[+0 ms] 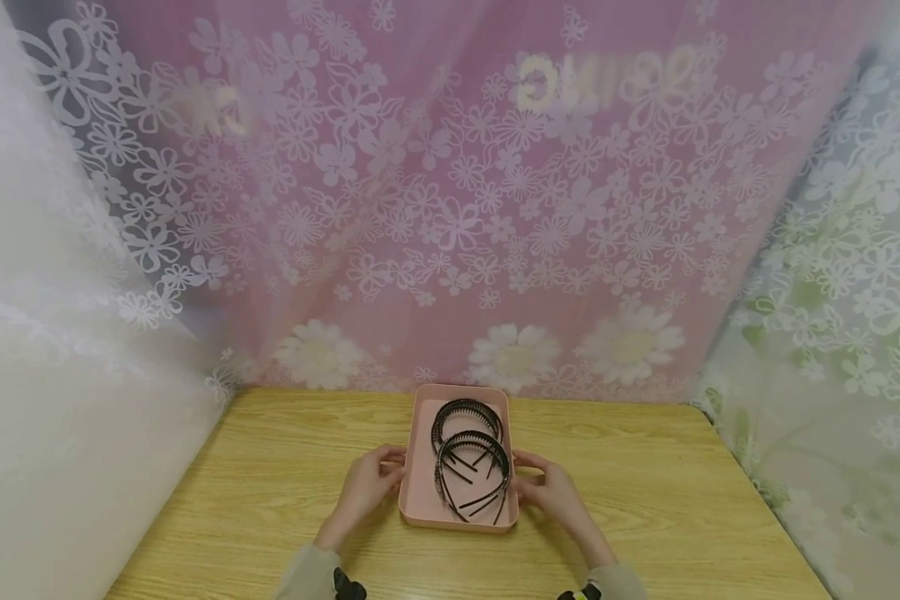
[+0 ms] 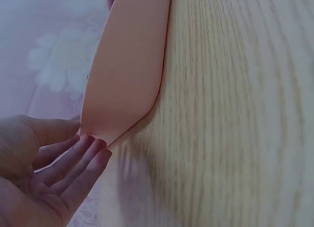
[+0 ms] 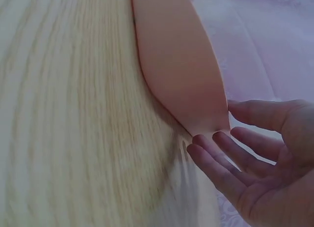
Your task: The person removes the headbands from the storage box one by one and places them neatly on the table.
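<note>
- The pink tray [image 1: 418, 504], shallow and with rounded corners, sits on the counter in front of the person, its far end up by the counter's back edge.
- Inside lie black toothed headbands in two overlapping groups: the rear headbands [image 1: 465, 405] in the far half, the front headbands [image 1: 474, 438] nearer the person and close against the right wall. Their legs cross, so the exact count cannot be told.
- The left hand [image 1: 367, 483] has its fingers loosely extended, tips against the tray's left wall; it is not wrapped round anything.
- The right hand [image 1: 558, 492] mirrors it on the right wall, fingers spread and fairly straight, tips touching.
- The step in hand looks like steadying the tray from both sides. Matching pressure at opposite points should stop it twisting; pushing too hard on one side could slide it.
- The load seems to lean right, so that side probably deserves slightly firmer support, and any shift should be level and slow lest the headbands slide.
- Around this spreads the wood-grain counter [image 1: 270, 483], with a pink floral curtain [image 1: 435, 167] behind.
</note>
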{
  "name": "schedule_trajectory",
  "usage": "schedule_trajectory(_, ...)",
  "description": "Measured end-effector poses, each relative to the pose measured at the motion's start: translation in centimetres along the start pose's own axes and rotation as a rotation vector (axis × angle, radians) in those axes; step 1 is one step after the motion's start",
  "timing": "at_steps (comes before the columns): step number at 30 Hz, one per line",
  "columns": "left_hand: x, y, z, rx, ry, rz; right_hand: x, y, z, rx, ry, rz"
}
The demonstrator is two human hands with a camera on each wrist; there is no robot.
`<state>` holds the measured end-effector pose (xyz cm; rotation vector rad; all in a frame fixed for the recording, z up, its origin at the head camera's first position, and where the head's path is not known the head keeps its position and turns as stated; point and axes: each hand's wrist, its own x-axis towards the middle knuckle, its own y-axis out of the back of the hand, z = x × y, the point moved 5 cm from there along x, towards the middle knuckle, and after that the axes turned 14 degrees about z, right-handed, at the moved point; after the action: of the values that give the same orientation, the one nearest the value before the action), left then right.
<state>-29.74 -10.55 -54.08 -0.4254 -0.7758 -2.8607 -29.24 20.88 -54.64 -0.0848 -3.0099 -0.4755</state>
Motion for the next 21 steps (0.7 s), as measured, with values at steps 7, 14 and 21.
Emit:
schedule_trajectory(7, 0.4, -0.2, 0.8, 0.102, -0.116, -0.032, 0.9, -0.2, -0.7, -0.277, 0.184, 0.044)
schedule_trajectory(14, 0.4, -0.8, 1.1, 0.275, -0.263, -0.058, 0.9, -0.9, -0.9, -0.396, 0.319, -0.009)
schedule_trajectory(21, 0.0, -1.0, 2.1, 0.486, -0.415, -0.016, 0.5, -1.3, -1.9, -0.651, 0.444, 0.054)
